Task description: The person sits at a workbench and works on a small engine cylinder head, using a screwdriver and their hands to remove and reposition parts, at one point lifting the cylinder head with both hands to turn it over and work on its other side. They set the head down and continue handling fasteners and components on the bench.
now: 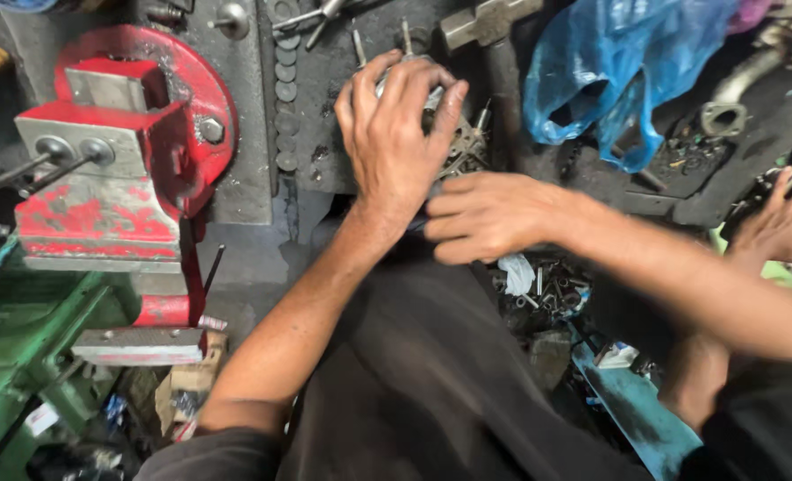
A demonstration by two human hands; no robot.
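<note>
A red bench vise (115, 169) sits bolted at the left, jaws apart and unused; the left hand (396, 134) curls over a metal part (454, 142) on the grimy bench (324, 62), fingers clamped to steady it; the right hand (485, 218) closes just below (on what, I cannot tell); a blue plastic bag (609, 71) lies beyond.

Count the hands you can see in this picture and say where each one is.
3. The left hand grips a metal part at the top centre; the right hand sits just below it; another person's hand is at the right edge. Others may be hidden.
</note>
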